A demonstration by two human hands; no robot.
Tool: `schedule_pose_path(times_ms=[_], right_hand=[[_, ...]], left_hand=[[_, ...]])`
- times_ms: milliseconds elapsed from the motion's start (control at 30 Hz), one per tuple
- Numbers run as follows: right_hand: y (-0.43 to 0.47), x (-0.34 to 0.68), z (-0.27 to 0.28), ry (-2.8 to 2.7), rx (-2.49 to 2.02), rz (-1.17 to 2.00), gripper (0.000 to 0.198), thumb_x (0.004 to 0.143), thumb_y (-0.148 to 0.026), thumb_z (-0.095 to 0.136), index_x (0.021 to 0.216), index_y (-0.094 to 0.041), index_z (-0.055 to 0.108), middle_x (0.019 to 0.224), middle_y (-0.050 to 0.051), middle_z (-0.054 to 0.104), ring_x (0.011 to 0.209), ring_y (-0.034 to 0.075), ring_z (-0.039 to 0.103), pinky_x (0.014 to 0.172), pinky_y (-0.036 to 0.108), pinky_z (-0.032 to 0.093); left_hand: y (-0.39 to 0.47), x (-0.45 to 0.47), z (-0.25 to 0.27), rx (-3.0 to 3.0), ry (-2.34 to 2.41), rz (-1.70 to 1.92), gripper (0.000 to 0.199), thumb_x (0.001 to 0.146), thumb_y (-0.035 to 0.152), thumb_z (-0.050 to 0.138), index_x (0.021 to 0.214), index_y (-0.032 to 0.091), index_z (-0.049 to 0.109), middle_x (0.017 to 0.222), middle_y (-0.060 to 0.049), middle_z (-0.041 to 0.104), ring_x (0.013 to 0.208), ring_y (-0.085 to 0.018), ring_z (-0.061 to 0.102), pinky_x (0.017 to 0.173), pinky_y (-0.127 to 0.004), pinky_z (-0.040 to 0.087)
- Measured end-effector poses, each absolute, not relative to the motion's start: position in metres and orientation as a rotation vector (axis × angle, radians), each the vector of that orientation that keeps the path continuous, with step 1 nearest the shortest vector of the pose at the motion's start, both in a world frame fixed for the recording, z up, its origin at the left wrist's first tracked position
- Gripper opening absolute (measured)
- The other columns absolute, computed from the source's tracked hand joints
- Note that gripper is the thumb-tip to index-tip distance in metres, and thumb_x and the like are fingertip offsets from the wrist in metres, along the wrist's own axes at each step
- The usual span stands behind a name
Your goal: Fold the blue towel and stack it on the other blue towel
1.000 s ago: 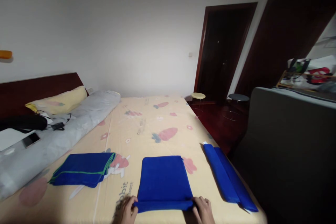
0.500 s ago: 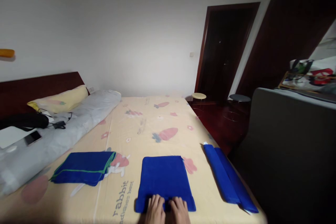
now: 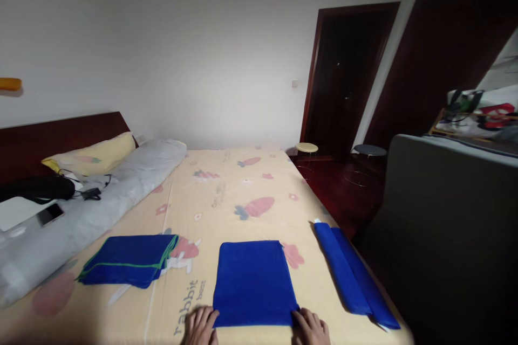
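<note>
A folded blue towel (image 3: 253, 283) lies flat on the bed sheet (image 3: 226, 194) right in front of me. My left hand (image 3: 201, 326) rests at its near left corner, fingers spread on the sheet and touching the towel's edge. My right hand (image 3: 311, 328) sits at the near right corner in the same way. Neither hand holds anything. A stack of folded blue towels with green trim (image 3: 127, 267) lies to the left. A long, narrow folded blue towel (image 3: 352, 275) lies along the bed's right edge.
A rolled grey duvet (image 3: 81, 215), a yellow pillow (image 3: 91, 156), a phone (image 3: 49, 214) and cables lie at the left by the headboard. A grey sofa back (image 3: 449, 226) stands to the right, with two small stools (image 3: 305, 148) and a dark doorway (image 3: 343, 75) behind.
My hands went from the towel's near corners to its middle, pressing it flat, and have now spread back out to both corners. The rolled near edge is flattened.
</note>
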State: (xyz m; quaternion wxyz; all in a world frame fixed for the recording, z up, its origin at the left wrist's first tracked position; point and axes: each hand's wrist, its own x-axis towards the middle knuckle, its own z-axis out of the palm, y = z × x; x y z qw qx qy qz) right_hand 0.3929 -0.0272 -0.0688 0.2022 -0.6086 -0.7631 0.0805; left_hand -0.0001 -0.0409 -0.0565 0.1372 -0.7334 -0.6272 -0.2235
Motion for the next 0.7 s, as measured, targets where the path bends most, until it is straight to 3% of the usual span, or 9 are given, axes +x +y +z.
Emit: schedule_pose_path(times_ms=[200,367,567,700], right_hand=[[-0.017,0.385,-0.052,-2.100,-1.726,0.301,0.038,0.080,-0.025,0.046,0.112,-0.040,0.060,0.136,0.001,0.057,0.117,0.022,0.058,0.092,0.043,0.046],[-0.013,0.385,-0.021,-2.005,-1.642,0.396,0.025,0.083,-0.039,0.047,0.098,-0.030,0.064,0.093,0.002,0.070,0.090,0.017,0.062,0.085,0.038,0.047],[0.000,0.380,-0.036,-1.824,-1.703,0.078,0.023,0.082,-0.035,0.050,0.099,-0.026,0.062,0.084,0.002,0.069,0.078,0.017,0.061,0.073,0.033,0.047],[0.007,0.370,-0.047,-1.722,-1.680,-0.283,0.022,0.080,-0.025,0.052,0.101,-0.026,0.060,0.084,0.001,0.069,0.074,0.015,0.061,0.065,0.028,0.045]], left_hand=[[-0.036,0.010,-0.031,-2.160,-1.782,-0.736,0.044,0.070,0.005,0.043,0.096,0.031,0.066,0.105,0.004,0.075,0.106,-0.016,0.064,0.094,-0.036,0.042],[-0.029,-0.002,0.000,-2.432,-1.995,-0.792,0.029,0.077,0.017,0.045,0.093,0.032,0.064,0.092,0.004,0.075,0.091,-0.013,0.067,0.082,-0.027,0.052],[-0.017,0.002,-0.005,-2.218,-2.251,-0.791,0.030,0.080,0.018,0.039,0.098,0.021,0.063,0.097,-0.006,0.076,0.095,-0.015,0.070,0.086,-0.028,0.054],[-0.014,0.014,-0.016,-1.964,-2.068,-0.732,0.030,0.080,0.019,0.044,0.098,0.026,0.066,0.096,-0.002,0.076,0.092,-0.018,0.070,0.079,-0.031,0.054]])
